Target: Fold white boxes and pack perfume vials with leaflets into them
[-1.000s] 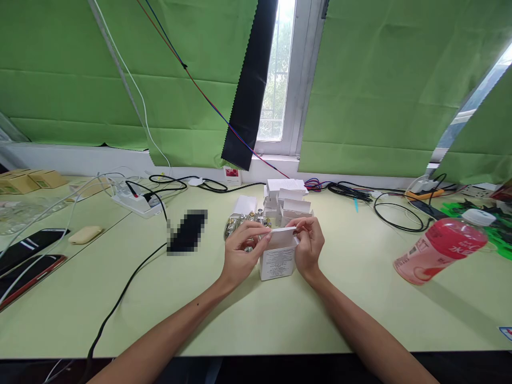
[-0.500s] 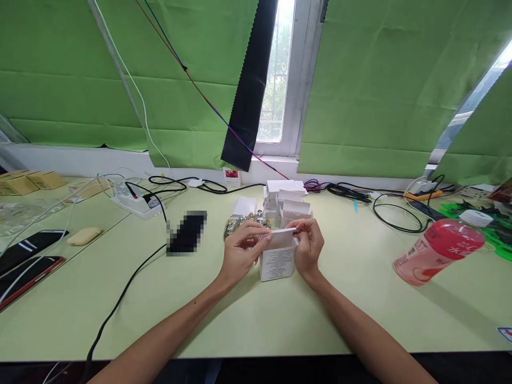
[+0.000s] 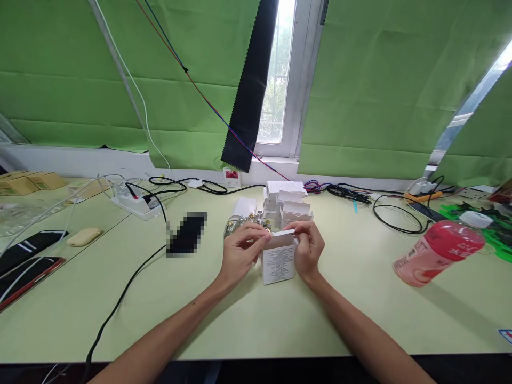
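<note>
printed box (image 3: pixel 279 264), white, one piece; at the middle of the table (image 3: pixel 360 298), between the two hands; roughly upright, text-covered face toward the wearer, top flap raised; whether its base touches the table cannot be told; left hand (image 3: pixel 243 250), thumb and fingertips narrowed in a pinch on the upper left corner of the printed box; right hand (image 3: pixel 309 246), fingers curled, gripping the upper right corner of the printed box;

open white boxes (image 3: pixel 296 212), several, grouped just behind the printed box, flaps up; shiny metallic items (image 3: pixel 236 226), a cluster, behind and left of the printed box, partly hidden by the left hand; flat white box (image 3: pixel 245 206), beyond those, also left of the printed box;

pixelated dark item (image 3: pixel 187 236), left of the printed box, a black cable (image 3: pixel 125 288) running near it; white power strip (image 3: pixel 138 207), farther left and behind the printed box; pale yellow case (image 3: pixel 84 237) and two phones, well left of the printed box; pink bottle (image 3: pixel 436 254), white cap, leaning, well right of the printed box; green blinds (image 3: pixel 372 96) and a window (image 3: pixel 275 80), far behind the printed box.
</note>
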`<control>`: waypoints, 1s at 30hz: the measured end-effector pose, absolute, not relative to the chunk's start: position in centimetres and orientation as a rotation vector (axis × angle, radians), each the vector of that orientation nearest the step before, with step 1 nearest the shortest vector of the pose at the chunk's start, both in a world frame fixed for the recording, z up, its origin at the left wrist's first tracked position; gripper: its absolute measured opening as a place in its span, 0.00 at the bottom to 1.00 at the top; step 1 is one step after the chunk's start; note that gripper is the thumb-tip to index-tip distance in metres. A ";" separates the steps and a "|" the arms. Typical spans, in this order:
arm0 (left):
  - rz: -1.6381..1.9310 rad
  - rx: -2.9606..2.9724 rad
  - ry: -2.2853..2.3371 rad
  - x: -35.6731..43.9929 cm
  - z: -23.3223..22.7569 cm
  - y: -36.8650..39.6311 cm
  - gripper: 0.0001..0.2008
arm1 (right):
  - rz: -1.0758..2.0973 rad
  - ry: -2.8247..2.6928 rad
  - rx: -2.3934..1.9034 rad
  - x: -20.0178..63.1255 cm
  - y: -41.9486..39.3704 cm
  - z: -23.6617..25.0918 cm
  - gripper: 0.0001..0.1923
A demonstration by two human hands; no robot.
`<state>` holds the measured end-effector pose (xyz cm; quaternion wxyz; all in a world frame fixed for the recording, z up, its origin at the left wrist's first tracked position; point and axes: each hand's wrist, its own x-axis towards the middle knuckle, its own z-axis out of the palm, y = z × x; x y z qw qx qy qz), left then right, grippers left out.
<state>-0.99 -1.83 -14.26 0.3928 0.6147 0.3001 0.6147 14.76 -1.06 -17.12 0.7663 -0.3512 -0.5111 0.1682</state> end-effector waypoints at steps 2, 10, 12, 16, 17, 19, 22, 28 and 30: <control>1.577 1.561 0.784 -1.0 -14.3 -1.9 0.04 | 0.365 -1.110 -0.761 14.8 -1.1 -17.2 0.09; 1.598 1.520 0.816 -0.9 -14.2 -1.9 0.05 | 0.369 -1.133 -0.698 14.9 -1.1 -17.2 0.12; 1.604 1.511 0.826 -0.9 -14.2 -1.9 0.06 | 0.382 -1.145 -0.668 14.9 -1.3 -17.0 0.13; 1.604 1.504 0.858 -0.9 -14.4 -1.8 0.07 | 0.396 -1.181 -0.626 15.0 -1.6 -16.5 0.14; 1.602 1.503 0.868 -0.9 -14.4 -1.8 0.07 | 0.396 -1.191 -0.623 15.0 -1.6 -16.4 0.14; 1.604 1.499 0.883 -0.9 -14.4 -1.9 0.07 | 0.391 -1.210 -0.622 15.0 -1.7 -16.3 0.15; 1.616 1.485 0.899 -0.8 -14.4 -1.8 0.08 | 0.383 -1.254 -0.618 15.0 -1.6 -16.4 0.16; 1.633 1.457 0.916 -0.8 -14.3 -1.8 0.09 | 0.321 -1.321 -0.667 15.0 -1.5 -16.5 0.16; 1.633 1.474 0.913 -0.8 -14.3 -1.8 0.09 | 0.297 -1.332 -0.676 15.0 -1.5 -16.5 0.17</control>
